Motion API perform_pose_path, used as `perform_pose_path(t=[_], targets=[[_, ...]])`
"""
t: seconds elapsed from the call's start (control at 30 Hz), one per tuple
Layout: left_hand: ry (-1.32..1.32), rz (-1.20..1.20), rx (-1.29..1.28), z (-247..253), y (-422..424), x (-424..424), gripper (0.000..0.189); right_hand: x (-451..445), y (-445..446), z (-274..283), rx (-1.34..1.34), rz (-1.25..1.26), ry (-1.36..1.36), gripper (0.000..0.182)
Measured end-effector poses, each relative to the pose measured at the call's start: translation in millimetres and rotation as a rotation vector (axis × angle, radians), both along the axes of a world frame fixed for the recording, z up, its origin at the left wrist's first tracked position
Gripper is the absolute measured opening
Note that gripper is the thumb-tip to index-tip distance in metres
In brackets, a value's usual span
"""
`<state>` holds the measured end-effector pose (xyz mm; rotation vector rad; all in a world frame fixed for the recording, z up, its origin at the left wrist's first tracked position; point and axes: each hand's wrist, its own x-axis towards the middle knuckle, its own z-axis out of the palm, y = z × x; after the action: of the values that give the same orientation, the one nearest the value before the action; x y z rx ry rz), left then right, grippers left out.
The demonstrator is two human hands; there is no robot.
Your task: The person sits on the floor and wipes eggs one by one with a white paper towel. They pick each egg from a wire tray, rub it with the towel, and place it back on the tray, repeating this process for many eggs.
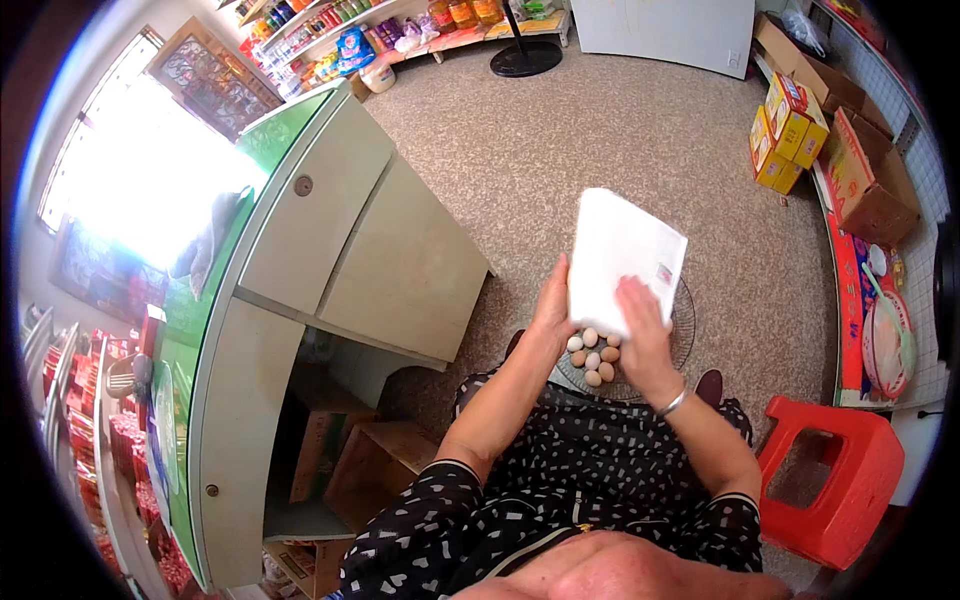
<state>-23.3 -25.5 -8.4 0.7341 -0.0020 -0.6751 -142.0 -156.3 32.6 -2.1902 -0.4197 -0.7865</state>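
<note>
A folded white cloth or sheet (pixel 616 247) with a small printed mark is held up before me. My left hand (pixel 553 304) grips its lower left edge, the thumb side against it. Flat across its lower right part lies my right hand (pixel 643 326), slightly blurred, with a metal bracelet at the wrist. Beneath the white item, several brown and whitish eggs (pixel 592 361) sit together in a round wire basket (pixel 688 330). The item hides part of the basket and perhaps more eggs.
On the left stands a pale green cabinet (pixel 405 259) with an open compartment holding cartons. A red plastic stool (pixel 862 480) is at the lower right. Yellow boxes (pixel 795 124) and an open cardboard box (pixel 862 176) are by the right shelf. A black round stand base (pixel 526 59) rests farther off.
</note>
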Motion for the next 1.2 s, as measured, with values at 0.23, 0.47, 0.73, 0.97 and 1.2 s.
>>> perform_pose_path(t=[0.23, 0.47, 0.73, 0.97, 1.2], targets=[[0.125, 0.081, 0.104, 25, -1, -9, 0.056, 10, -10, -14, -0.048, -0.042, 0.035, 0.052], [0.094, -0.015, 0.006, 27, 1, -12, 0.061, 5, -9, -14, -0.087, -0.047, 0.062, 0.046], [0.075, 0.052, 0.051, 47, -1, -21, 0.058, -1, -1, -8, -0.071, -0.005, 0.02, 0.049], [0.108, -0.288, -0.2, 37, -2, -16, 0.066, -11, 6, -3, -0.085, 0.055, -0.032, 0.047], [-0.013, -0.177, -0.191, -1, -4, -7, 0.064, -10, 8, 0, -0.025, 0.051, -0.084, 0.047]])
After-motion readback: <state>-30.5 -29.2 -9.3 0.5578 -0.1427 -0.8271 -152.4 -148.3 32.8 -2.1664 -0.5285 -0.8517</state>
